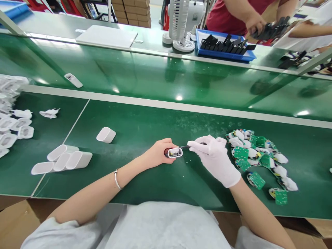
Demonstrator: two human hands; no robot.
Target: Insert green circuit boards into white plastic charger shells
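My bare left hand (164,151) is closed around a white plastic charger housing (181,153), its oval open end turned toward me. Electronic parts show inside that opening. In my white-gloved right hand (211,155) is a thin dark tool (184,147) that looks like tweezers, its tip at the upper rim of the housing. To the right lies a pile of green circuit boards (241,153) with white plug ends attached. A lone white housing (105,135) rests to the left of my left hand.
Several empty white housings (81,160) are grouped at left, near a plug piece (49,113) and a heap of white parts (7,133). Behind the green ledge stand a fan (178,20) and a blue tray (225,57) of black parts. Co-workers' hands (255,24) are beyond it.
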